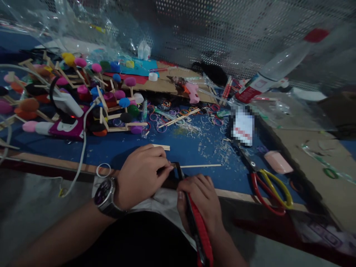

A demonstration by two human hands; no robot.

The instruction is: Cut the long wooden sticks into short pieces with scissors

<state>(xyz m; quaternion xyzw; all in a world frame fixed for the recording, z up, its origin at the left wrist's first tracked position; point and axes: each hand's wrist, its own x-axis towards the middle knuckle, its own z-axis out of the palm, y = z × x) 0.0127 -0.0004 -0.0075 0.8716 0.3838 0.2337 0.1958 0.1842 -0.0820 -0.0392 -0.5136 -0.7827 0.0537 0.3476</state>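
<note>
Red-and-black hand tool lies gripped in the right hand at five o'clock; the left hand, at seven, pinches a thin wooden stick.

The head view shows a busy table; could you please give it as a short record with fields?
Left hand: grip seemingly pinched on a thin wooden stick
Right hand: grip closed around a red-and-black tool, its dark end at that stick
Surface: blue table, scattered pale shavings
Left side: colourful ball-and-stick pieces
Right side: red-and-yellow-handled scissors; pixelated phone
Back right: red-capped plastic bottle
</note>
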